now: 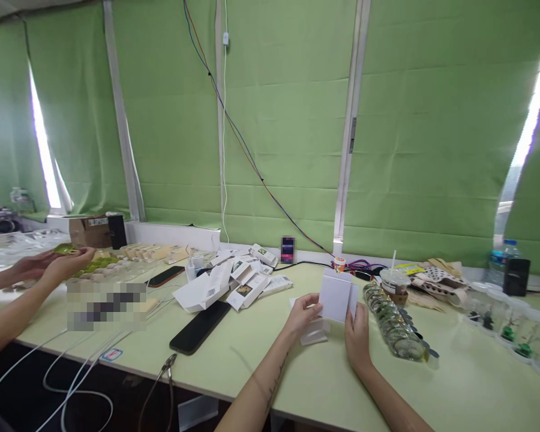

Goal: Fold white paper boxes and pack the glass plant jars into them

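Green sheeting (288, 120) hung in tall panels backs the room, with a twisted red and blue cable (239, 133) slanting down across it towards a pale table (472, 390); on the table, left of the person, lies a jumbled heap of printed cartons (218, 285), with a black phone (200, 328) flat in front of it, and a lit phone (288, 249) stands upright behind; farther left, a co-worker's hands (67, 264) are raised over rows of small items, near a cardboard box (90, 231); to the right, a row of clear-wrapped discs (393, 324) runs close beside the right hand (357, 333), with a drink cup (393, 281) and straw behind it, then a dotted cloth (441, 283) and a line of clear tubs (513, 327) with coloured pieces inside; the person's white carton (335, 297) is held up just above the table, between the heap and the discs, over a folded white piece (314, 332); the left forearm slants up and inward from the bottom edge, and the left hand (301, 313) pinches the carton's left side, thumb against the near face; the right forearm comes in from the lower right, wrist bent upward, its thumb and fingers closed on the carton's lower right edge.
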{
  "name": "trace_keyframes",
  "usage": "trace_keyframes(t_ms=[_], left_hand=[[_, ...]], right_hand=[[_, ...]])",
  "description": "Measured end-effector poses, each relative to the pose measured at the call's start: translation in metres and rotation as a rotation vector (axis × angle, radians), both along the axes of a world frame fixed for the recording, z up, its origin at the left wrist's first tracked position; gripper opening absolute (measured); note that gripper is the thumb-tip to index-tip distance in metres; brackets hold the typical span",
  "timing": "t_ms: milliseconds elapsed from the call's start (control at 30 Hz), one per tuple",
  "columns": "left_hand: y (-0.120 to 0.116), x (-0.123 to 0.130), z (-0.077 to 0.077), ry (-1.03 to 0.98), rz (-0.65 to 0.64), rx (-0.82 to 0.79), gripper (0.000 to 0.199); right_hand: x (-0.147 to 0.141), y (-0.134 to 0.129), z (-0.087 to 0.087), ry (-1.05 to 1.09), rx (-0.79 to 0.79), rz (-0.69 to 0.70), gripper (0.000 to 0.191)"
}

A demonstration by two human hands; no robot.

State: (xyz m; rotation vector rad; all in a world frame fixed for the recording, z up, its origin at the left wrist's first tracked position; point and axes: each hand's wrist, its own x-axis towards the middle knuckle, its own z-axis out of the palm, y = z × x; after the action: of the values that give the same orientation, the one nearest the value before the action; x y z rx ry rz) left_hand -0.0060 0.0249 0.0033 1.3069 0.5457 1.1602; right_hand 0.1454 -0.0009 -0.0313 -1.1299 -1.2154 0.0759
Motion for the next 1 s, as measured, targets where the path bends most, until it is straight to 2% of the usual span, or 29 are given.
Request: trace_keyframes(t_ms=[467,700,1000], left_hand=[[-0.004,-0.002,0.004,-0.022,-0.007,-0.030,0.047],[0.001,0.000,0.000,-0.028,0.019,-0.048,0.049],[0.004,-0.001,-0.001,-0.020,0.040,-0.002,0.039]], right_hand=[[-0.002,-0.003,0.002,0.070,-0.023,0.036,0.017],[-0.001,-0.001,-0.001,0.076,-0.046,0.050,0.013],[0.000,0.003,-0.005,0.103,-0.029,0.066,0.019]])
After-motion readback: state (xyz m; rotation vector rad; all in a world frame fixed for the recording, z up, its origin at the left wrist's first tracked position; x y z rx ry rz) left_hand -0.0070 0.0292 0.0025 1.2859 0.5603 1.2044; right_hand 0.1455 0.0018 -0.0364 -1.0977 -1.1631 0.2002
